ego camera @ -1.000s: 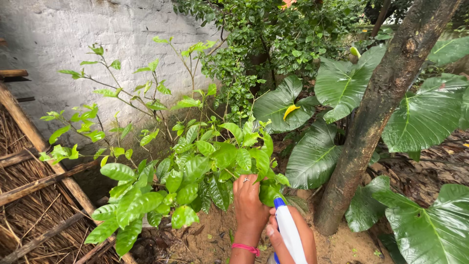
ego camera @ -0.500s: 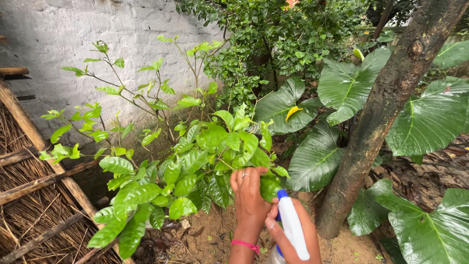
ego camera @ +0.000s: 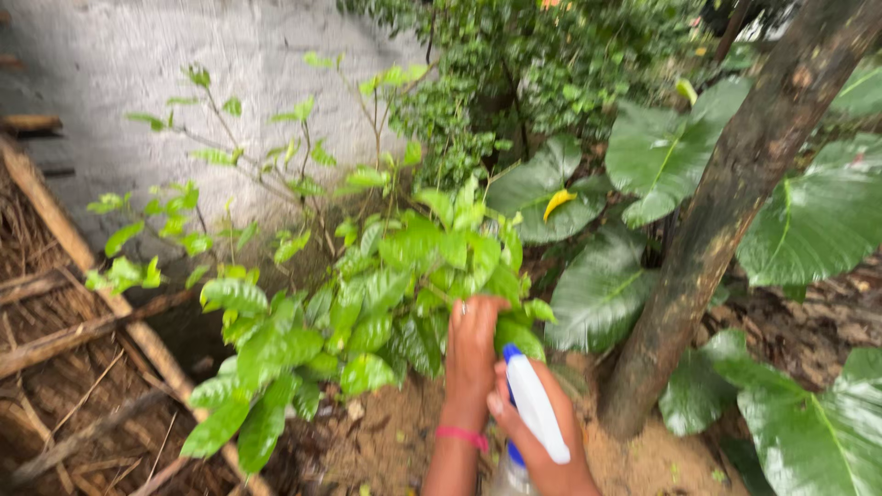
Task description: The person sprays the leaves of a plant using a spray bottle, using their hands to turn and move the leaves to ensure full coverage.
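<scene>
Garden: right hand grips spray bottle beside left hand.

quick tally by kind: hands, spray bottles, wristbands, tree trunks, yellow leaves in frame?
Hands: 2, the left hand on the leafy shrub and the right hand around the spray bottle
Spray bottles: 1, white and blue
Wristbands: 1, pink, on the left wrist
Tree trunks: 1
Yellow leaves: 1
Total: 6
</scene>
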